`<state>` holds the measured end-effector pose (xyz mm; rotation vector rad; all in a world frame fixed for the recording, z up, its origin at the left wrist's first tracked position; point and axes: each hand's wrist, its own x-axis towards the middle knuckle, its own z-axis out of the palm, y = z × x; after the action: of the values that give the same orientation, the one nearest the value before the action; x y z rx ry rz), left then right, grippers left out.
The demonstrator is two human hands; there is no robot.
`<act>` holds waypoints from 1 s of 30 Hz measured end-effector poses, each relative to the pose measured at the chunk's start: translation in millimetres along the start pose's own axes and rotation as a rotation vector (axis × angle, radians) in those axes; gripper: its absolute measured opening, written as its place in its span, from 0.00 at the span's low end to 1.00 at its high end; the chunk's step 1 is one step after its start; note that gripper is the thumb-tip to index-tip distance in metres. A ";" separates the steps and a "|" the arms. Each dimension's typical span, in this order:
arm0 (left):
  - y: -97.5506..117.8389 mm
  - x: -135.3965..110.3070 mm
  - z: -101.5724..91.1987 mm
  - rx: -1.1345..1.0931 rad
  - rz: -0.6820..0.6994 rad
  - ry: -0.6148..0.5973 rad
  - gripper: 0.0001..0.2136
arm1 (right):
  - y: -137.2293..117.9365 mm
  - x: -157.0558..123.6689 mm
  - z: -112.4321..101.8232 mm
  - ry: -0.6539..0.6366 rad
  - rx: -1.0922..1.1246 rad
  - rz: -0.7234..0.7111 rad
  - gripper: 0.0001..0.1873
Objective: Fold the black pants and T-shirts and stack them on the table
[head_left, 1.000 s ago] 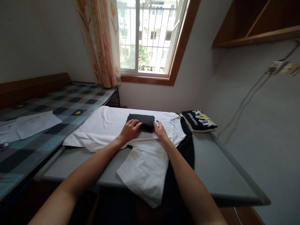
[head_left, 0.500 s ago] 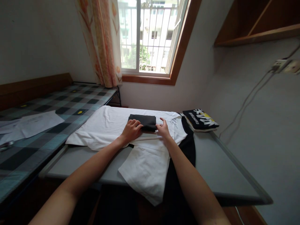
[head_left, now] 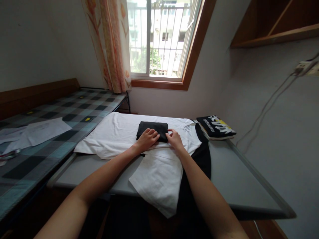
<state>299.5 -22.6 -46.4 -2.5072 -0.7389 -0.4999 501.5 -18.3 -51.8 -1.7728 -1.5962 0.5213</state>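
On grey table (head_left: 224, 172), atop white tee (head_left: 117, 132): folded black garment (head_left: 152, 127). L hand (head_left: 147, 139) flat on it, no grip; R hand (head_left: 175, 138) curled at its right edge, can't tell if gripping.

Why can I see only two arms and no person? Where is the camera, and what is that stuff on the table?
The camera sits on the person's head, looking forward and down, so you see only their own bare arms. On the grey table lies a white shirt, with a small folded black cloth on top. The left hand rests flat on that cloth; the right hand touches its edge. Another folded shirt sits at the far corner.
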 end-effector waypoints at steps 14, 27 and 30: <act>-4.3 -4.7 0.9 -0.064 -0.131 0.289 0.13 | -12.1 2.3 -12.6 -0.231 0.354 0.264 0.39; -1.5 -5.8 1.2 -0.098 0.112 0.135 0.13 | -26.7 13.4 -30.5 -0.693 0.656 0.515 0.05; -1.5 -6.0 0.0 -0.097 0.115 0.125 0.13 | -26.8 15.9 -31.5 -0.724 0.624 0.456 0.06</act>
<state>293.9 -23.9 -48.6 -2.5626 -0.5317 -0.6585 507.3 -9.4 -8.8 -1.5050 -1.2034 1.8198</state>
